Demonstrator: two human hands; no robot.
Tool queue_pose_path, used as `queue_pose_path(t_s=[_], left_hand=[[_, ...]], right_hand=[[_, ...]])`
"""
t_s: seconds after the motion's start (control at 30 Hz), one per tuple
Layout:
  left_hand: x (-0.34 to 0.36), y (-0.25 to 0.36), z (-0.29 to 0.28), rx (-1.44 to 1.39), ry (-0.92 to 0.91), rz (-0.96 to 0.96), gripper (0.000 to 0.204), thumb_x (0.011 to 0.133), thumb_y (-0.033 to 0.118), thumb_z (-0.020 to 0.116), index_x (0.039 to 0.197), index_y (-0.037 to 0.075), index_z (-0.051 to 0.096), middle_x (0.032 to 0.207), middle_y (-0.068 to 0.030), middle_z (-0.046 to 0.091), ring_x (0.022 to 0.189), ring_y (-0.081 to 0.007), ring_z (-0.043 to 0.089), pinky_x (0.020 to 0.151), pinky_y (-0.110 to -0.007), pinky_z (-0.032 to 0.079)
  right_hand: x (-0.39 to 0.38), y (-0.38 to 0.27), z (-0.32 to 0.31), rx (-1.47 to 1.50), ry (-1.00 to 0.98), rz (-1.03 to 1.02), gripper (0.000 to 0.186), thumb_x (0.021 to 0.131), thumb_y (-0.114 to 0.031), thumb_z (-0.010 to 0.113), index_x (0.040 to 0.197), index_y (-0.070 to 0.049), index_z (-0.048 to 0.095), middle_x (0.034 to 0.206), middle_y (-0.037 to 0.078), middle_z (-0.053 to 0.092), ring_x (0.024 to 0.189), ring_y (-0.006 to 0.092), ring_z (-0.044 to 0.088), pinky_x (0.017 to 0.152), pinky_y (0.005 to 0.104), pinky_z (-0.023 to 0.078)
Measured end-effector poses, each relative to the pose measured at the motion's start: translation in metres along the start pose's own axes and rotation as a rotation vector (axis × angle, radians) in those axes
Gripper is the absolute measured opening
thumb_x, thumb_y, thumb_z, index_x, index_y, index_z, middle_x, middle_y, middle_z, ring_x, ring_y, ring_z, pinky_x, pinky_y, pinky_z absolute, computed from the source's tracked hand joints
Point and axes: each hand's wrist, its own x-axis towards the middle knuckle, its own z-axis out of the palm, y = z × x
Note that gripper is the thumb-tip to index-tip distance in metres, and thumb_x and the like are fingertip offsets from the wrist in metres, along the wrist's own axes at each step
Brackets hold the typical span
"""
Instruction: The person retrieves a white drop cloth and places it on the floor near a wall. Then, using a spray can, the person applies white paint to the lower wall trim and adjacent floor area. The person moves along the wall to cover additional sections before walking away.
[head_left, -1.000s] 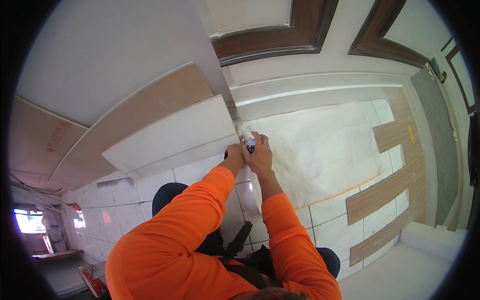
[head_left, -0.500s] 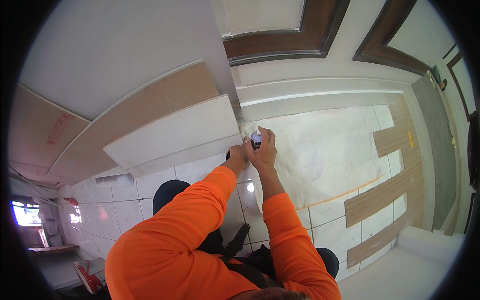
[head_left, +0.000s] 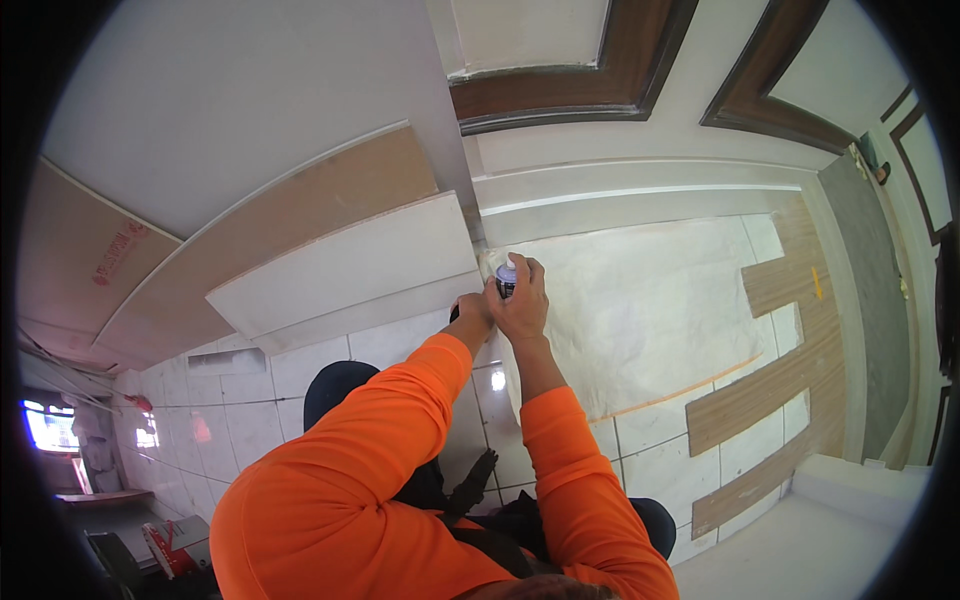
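My right hand (head_left: 521,308) is wrapped around a small spray can (head_left: 506,283) with a white nozzle on top, its fingers up around the can's head. The can stands upright near the left edge of a white sheet (head_left: 640,310) spread over the tiles. Right beside it, my left hand (head_left: 472,316) is closed and touches or nearly touches the right wrist. Something dark shows at the left hand's outer side, too small to name. Its fingertips are mostly hidden.
Pale boards (head_left: 350,262) lean against the wall at left. Wood-look planks (head_left: 750,395) lie staggered over white floor tiles (head_left: 652,425) at right. A panelled door (head_left: 555,95) with brown trim stands ahead. A red and white box (head_left: 175,548) sits at lower left.
Both hands and the spray can keep nearly the same pose. The view has shifted slightly, bringing more of a dark object beside the red and white box into sight.
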Motion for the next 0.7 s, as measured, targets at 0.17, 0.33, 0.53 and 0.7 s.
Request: queue_pose_path(t_s=[0.17,0.33,0.53,0.7], left_hand=[[-0.008,0.006,-0.002,-0.005,0.077,0.002,0.067,0.074,0.035,0.085,0.133,0.011,0.064,0.117,-0.0074,0.074,0.103,-0.0273,0.074,0.083,-0.046,0.062],[-0.005,0.001,0.003,0.060,0.033,0.005,0.063,0.076,0.037,0.084,0.131,0.011,0.066,0.115,-0.0066,0.074,0.104,-0.0254,0.074,0.086,-0.044,0.062],[-0.019,0.006,-0.011,0.009,-0.007,0.010,0.086,0.076,0.028,0.084,0.151,0.009,0.045,0.149,-0.0101,0.052,0.114,-0.0252,0.070,0.088,-0.045,0.062],[-0.017,0.006,-0.004,0.032,0.046,0.015,0.118,0.076,0.021,0.083,0.165,0.010,0.008,0.174,-0.0102,-0.002,0.125,-0.0282,0.065,0.087,-0.047,0.062]], right_hand=[[-0.003,0.005,-0.004,-0.022,0.002,0.020,0.059,0.082,-0.023,0.077,0.136,-0.018,0.054,0.129,0.020,0.055,0.109,0.0418,0.063,0.085,0.0506,0.057],[-0.006,0.003,0.001,-0.080,-0.068,0.021,0.059,0.085,-0.030,0.075,0.138,-0.015,0.054,0.132,0.021,0.054,0.111,0.0414,0.063,0.087,0.0506,0.056],[-0.013,0.007,-0.006,-0.084,-0.134,0.187,0.060,0.085,-0.028,0.074,0.139,-0.017,0.052,0.132,0.022,0.053,0.116,0.0427,0.059,0.093,0.0522,0.053],[-0.023,0.021,-0.013,-0.147,-0.146,0.243,0.060,0.087,-0.029,0.073,0.141,-0.017,0.050,0.134,0.023,0.052,0.115,0.0433,0.061,0.093,0.0521,0.054]])
